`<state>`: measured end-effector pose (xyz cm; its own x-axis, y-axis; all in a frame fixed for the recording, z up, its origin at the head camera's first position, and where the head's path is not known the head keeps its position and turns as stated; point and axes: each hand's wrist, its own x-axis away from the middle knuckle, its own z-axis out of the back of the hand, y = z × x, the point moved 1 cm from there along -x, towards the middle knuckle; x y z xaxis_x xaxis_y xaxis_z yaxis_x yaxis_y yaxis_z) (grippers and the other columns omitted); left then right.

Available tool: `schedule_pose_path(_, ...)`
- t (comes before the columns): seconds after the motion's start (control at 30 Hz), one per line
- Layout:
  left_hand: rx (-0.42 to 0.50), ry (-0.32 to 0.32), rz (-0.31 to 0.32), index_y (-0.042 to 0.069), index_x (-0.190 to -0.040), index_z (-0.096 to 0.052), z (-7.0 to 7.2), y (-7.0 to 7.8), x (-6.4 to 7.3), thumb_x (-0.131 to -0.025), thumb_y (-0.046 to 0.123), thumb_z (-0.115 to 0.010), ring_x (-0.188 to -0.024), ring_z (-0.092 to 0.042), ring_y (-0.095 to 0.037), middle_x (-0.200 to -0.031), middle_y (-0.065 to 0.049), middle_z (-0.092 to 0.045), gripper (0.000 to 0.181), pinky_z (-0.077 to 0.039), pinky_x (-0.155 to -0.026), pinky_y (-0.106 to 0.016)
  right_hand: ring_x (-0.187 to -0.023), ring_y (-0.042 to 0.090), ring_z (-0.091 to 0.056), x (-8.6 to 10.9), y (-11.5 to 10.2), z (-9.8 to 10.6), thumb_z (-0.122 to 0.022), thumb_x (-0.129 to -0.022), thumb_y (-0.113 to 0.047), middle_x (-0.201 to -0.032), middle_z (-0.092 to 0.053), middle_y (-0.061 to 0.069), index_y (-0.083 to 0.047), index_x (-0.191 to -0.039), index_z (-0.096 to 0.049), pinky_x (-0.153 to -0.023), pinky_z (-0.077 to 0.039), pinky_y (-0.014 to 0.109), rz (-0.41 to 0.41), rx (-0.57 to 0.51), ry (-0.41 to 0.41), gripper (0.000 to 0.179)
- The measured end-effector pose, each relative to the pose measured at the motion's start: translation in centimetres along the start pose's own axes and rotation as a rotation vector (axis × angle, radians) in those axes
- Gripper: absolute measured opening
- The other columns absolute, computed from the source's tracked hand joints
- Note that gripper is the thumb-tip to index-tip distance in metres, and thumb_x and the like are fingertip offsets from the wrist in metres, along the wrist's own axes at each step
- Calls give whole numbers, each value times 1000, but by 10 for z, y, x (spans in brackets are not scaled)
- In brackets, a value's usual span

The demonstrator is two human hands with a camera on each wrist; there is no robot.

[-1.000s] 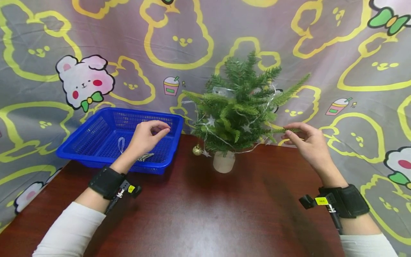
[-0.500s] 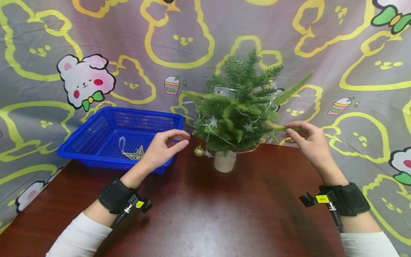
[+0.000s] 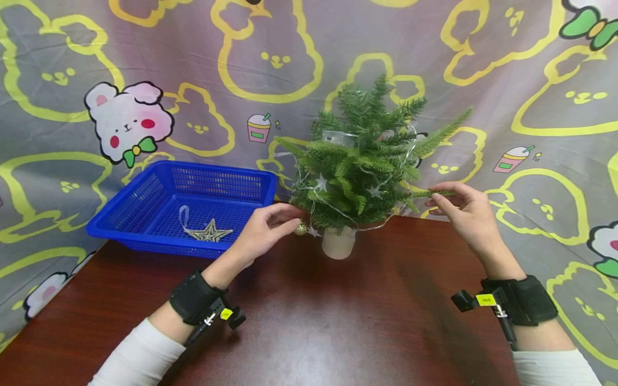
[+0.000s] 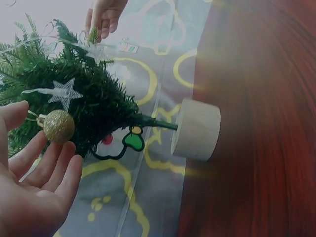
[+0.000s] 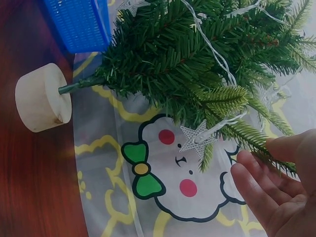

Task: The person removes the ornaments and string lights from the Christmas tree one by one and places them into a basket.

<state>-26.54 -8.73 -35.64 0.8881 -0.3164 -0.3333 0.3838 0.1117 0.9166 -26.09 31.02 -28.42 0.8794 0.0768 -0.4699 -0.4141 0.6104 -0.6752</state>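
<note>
A small artificial Christmas tree (image 3: pixel 357 161) stands upright in a round pale wooden base (image 3: pixel 338 244). Low on its left side hangs a gold glitter bauble (image 4: pixel 59 126). My left hand (image 3: pixel 267 228) is right at that bauble; in the left wrist view its fingers lie close beside the ball, with the thumb held apart near the hanging loop. On the other side, my right hand (image 3: pixel 461 209) pinches the tip of a low green branch (image 5: pixel 252 138) between thumb and fingers. Clear star lights (image 5: pixel 197 138) on a wire are wound round the tree.
Left of the tree stands a blue plastic basket (image 3: pixel 98 228) holding a glittery star ornament (image 3: pixel 211 231) with a ribbon loop. A small clear box (image 3: pixel 339 138) sits among the upper branches. Behind the brown table (image 3: pixel 309 321) hangs a patterned cloth (image 3: pixel 183 53).
My left hand has moved right, from over the basket to the gold bauble, uncovering the star ornament. The right hand has stayed on the branch.
</note>
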Motion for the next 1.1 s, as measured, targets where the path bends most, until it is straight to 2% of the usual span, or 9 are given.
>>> schedule_pose_path(0.27, 123, -28, -9, 0, -117, -66, -8, 0, -3, -96, 13, -65, -100, -69, -11, -114, -16, -70, 26, -59, -85, -32, -82, -5, -69, 0, 0, -1, -59, -99, -15, -94, -67, -24, 3, -119, -64, -71, -56, 15, 9, -30, -8, 27)
schedule_pose_path(0.57, 113, -15, 43, -3, -115, -68, -7, 0, -1, -96, 11, -63, -90, -69, -7, -112, -21, -69, 24, -59, -81, -30, -81, -5, -69, 0, 0, 0, -60, -99, -16, -92, -68, -24, 3, -118, -63, -71, -57, 16, 9, -19, -5, 27)
schedule_pose_path(0.63, 116, -2, 49, -4, -114, -68, -6, 0, 0, -96, 11, -63, -87, -69, -7, -108, -17, -71, 24, -59, -80, -30, -80, -2, -70, 1, 1, 0, -60, -99, -16, -91, -69, -21, 2, -118, -64, -70, -57, 16, 7, -14, -1, 27)
schedule_pose_path(0.83, 155, 44, 47, -5, -111, -68, -6, 0, 1, -96, 12, -63, -84, -67, -6, -92, 8, -71, 23, -57, -76, -26, -82, 2, -71, 1, 2, 0, -59, -99, -17, -92, -68, -22, 3, -118, -64, -70, -57, 16, 15, -11, 0, 27)
schedule_pose_path(0.97, 174, 68, 55, -4, -111, -68, -6, 2, 1, -96, 14, -63, -83, -66, -6, -89, 11, -71, 24, -54, -75, -24, -82, 1, -71, 1, 2, 0, -59, -99, -17, -92, -67, -24, 2, -118, -64, -70, -57, 16, 14, -17, -2, 27)
schedule_pose_path(1.1, 236, 97, 61, -7, -112, -65, -8, 5, 1, -96, 12, -63, -83, -67, -6, -87, 11, -72, 25, -52, -73, -22, -81, -1, -70, 1, 1, 0, -59, -100, -17, -91, -67, -23, 1, -118, -65, -70, -57, 16, 13, -15, -2, 26)
